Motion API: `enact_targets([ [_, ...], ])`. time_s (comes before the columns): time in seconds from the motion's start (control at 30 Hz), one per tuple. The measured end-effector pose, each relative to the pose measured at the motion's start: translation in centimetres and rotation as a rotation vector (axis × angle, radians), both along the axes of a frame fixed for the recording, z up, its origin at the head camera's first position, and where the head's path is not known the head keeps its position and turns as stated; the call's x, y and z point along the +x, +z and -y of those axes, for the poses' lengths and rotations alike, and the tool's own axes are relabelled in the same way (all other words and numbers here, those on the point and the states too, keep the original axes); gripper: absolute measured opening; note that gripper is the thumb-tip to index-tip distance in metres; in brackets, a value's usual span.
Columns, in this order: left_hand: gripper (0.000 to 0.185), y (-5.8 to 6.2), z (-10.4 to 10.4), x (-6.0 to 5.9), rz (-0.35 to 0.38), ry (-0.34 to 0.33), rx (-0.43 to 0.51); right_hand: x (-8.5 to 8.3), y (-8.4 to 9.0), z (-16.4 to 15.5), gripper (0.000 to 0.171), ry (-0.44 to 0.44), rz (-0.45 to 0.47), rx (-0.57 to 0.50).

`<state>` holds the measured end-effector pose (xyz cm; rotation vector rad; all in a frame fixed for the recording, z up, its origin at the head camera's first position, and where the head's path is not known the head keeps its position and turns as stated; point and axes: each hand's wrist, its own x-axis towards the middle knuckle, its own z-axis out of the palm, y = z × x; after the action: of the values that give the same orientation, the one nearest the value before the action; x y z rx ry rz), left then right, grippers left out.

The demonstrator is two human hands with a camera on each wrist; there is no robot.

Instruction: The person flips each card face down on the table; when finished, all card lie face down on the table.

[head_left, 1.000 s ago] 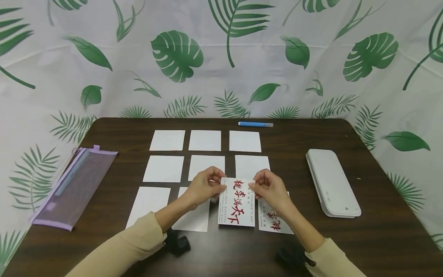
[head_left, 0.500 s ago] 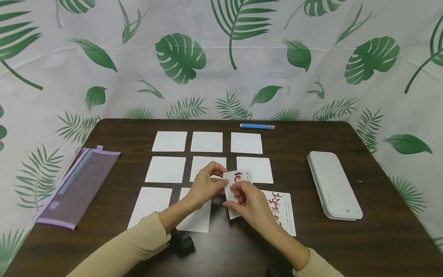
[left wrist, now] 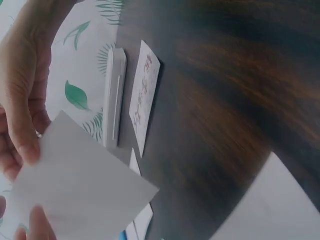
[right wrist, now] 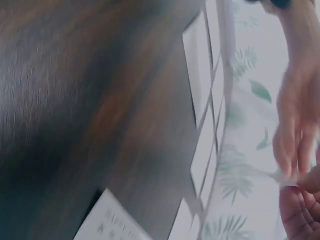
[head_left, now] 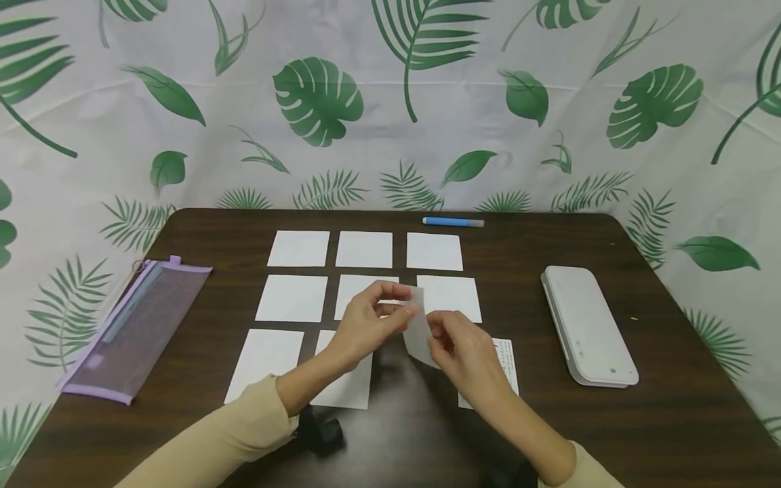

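Observation:
A white card (head_left: pixel 417 332) is held up over the near middle of the table, its blank side showing in the head view. My left hand (head_left: pixel 372 322) pinches its upper left part between thumb and fingers. My right hand (head_left: pixel 466 352) grips the card's right edge, and in the left wrist view the right thumb (left wrist: pixel 27 147) lies on the blank face (left wrist: pixel 85 180). Under the right hand lies another card (head_left: pixel 506 366), printed with lettering and partly covered; its red lettering shows in the left wrist view. Blank white cards (head_left: pixel 289 298) lie in rows ahead and to the left.
A purple mesh zip pouch (head_left: pixel 146 332) lies at the left side of the table (head_left: pixel 390 447). On the right is a white case (head_left: pixel 588 325). A blue pen (head_left: pixel 453 221) rests near the far edge, before a leaf-patterned curtain (head_left: pixel 390 102).
The held card has turned from its red-lettered face to its blank side. My right hand let go of its upper right corner, crossed over the card, and now grips its right edge.

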<state>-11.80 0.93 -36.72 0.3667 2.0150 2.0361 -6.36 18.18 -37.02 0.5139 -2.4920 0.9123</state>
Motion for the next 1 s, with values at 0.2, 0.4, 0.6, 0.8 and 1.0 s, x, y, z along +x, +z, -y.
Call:
enact_targets([
  [0.2,0.032,-1.6,0.9,-0.3,0.011,0.182,-0.056,-1.0,-0.3,-1.8,0.025,-0.115,0.192,-0.168],
  [0.4,0.038,-3.4,1.3,-0.1,0.065,0.170,-0.093,-1.8,-1.1,-2.8,0.026,-0.121,0.430,-0.376],
  [0.6,0.030,-4.0,1.3,0.3,0.020,0.154,-0.153,-2.0,-2.1,-2.9,0.028,-0.133,0.595,-0.450],
  [0.8,0.019,-4.5,1.9,0.9,-0.126,0.051,-0.394,-1.5,-3.2,-3.3,0.021,-0.106,0.670,-0.343],
  [1.0,0.015,-4.8,2.3,1.1,-0.213,-0.064,-0.542,-0.9,-4.3,-3.7,0.020,-0.025,0.724,-0.229],
])
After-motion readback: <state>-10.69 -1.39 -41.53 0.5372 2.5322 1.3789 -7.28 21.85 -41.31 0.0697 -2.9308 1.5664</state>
